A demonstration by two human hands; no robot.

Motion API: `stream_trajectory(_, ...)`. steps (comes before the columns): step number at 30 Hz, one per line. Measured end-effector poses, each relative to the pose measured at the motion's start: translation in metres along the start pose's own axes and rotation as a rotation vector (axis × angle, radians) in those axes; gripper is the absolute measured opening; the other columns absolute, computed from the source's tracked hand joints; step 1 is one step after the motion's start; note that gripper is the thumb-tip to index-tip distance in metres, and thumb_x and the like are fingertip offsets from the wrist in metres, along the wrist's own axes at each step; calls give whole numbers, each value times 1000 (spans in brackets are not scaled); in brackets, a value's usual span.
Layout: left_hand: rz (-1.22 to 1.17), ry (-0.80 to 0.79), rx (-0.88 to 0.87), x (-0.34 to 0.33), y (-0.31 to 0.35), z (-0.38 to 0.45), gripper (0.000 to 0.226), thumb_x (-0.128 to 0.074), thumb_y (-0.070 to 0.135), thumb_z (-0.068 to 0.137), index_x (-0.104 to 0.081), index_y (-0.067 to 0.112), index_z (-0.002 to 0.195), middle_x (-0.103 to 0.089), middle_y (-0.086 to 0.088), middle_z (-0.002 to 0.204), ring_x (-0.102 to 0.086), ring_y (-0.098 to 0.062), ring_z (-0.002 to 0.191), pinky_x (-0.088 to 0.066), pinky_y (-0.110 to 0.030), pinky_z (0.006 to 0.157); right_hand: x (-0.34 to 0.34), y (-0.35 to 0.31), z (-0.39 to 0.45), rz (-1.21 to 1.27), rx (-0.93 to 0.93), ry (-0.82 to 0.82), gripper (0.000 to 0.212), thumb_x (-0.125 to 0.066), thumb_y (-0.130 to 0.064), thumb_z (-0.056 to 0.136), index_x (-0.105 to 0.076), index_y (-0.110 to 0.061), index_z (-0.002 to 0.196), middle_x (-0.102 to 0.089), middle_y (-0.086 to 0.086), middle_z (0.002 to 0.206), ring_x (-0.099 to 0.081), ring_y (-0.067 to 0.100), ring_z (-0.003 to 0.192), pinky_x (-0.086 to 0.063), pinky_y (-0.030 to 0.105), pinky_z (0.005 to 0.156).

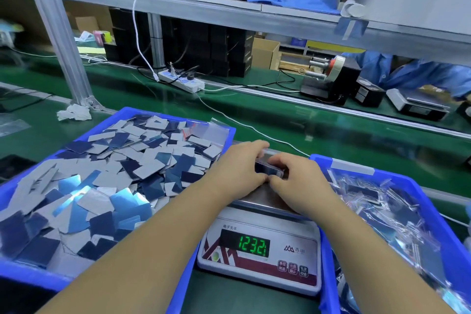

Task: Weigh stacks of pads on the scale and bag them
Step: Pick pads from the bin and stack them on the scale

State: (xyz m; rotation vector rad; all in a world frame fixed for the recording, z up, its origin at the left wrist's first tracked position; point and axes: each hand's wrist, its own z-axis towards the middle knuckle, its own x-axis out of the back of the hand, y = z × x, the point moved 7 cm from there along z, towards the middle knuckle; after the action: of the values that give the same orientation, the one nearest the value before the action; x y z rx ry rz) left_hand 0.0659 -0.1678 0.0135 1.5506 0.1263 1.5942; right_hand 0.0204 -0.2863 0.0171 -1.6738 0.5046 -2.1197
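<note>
Left bin [122,120]: blue tray just left of the scale, heaped with loose pads [102,176], grey and dark blue faces mixed; a few clear empty bags lie at its far corner, nearest the scale.
Left hand [239,163]: over the scale's platform, fingers curled round the far and left side of a stack of pads [267,169], gripping it.
Scale [260,250]: landmark, on the green table between the two bins; its green digits show a reading that looks like 1232, though the decimal mark is too small to read.
Stack position: held between both hands just above or on the platform; contact with the platform is hidden by the hands. Something clear, probably a bag, shows at its far edge.
Right hand [298,176]: right of the stack, fingers bent and pinching its near and right side.
Right bin [397,176]: blue tray touching the scale's right side, filled with bagged pads [387,209].
Risk, weight: hands pressing on the platform would likely inflate the reading, so a wrong count could be bagged.
Risk, spill: a loose pinch could let thin pads fan out and slide off the stack.
Risk, bag: forcing an uneven stack could snag the bag's mouth.
</note>
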Motion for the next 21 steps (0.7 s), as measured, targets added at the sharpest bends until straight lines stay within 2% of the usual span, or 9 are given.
stream_trajectory(4,-136,-93,-42,-9,13,-6,84,-55,-4,80,-34,34,152,-59,4,139,-50,-11,128,-39,-21,104,2,-5,-1,19,48,33,49,-59,-2,79,-70,-31,117,-72,-15,111,-54,-2,95,-32,1,71)
stream_trajectory(7,-307,-143,-44,-16,22,-10,91,-44,-12,77,-30,37,153,-48,2,146,-48,-11,131,-41,-27,109,-1,-4,0,13,13,38,47,-58,-1,74,-70,-28,110,-74,-12,106,-60,5,92,-34,7,65)
stream_trajectory(9,-362,-164,-51,-18,25,-10,92,-39,-14,77,-30,39,152,-41,4,148,-46,-7,128,-42,-15,102,-3,-4,1,22,-9,28,39,-62,-6,76,-69,-29,107,-74,-11,102,-62,7,89,-37,8,66)
stream_trajectory(11,-452,-158,-58,-14,26,-9,91,-39,-14,76,-35,42,147,-39,4,148,-46,-2,124,-40,-1,88,-4,-4,1,14,-22,10,35,-64,-12,79,-70,-30,108,-74,-11,98,-63,10,89,-40,19,70)
stream_trajectory(12,-511,-152,-56,-10,25,-8,88,-41,-13,75,-39,42,143,-41,3,147,-48,-2,123,-41,-2,86,-2,-5,1,-4,-23,5,32,-64,-14,80,-71,-31,107,-74,-11,96,-62,12,87,-39,22,69)
stream_trajectory(16,-694,-38,29,12,8,3,60,-41,-11,76,-58,36,109,-60,2,122,-59,-14,117,-50,-22,87,7,-7,1,-34,-15,64,15,-68,-20,84,-71,-30,94,-69,-15,81,-53,0,69,-34,10,63)
stream_trajectory(18,-569,85,110,29,-12,17,46,-46,-8,83,-61,35,91,-65,8,103,-65,-13,101,-52,-20,80,9,-9,1,-24,-11,82,12,-69,-20,82,-70,-29,89,-63,-18,74,-52,-2,67,-35,7,63)
stream_trajectory(20,-379,168,204,45,-35,31,34,-52,2,87,-62,34,81,-64,14,89,-62,-8,81,-45,-8,60,1,-11,2,-53,-11,14,10,-69,-22,84,-69,-30,90,-62,-18,76,-54,4,74,-33,15,63)
stream_trajectory(21,-299,201,251,51,-47,36,30,-52,5,86,-62,33,79,-64,15,86,-60,-7,74,-43,-10,53,-3,-11,2,-73,-15,-20,11,-68,-23,85,-69,-30,93,-62,-18,78,-55,7,78,-33,18,66)
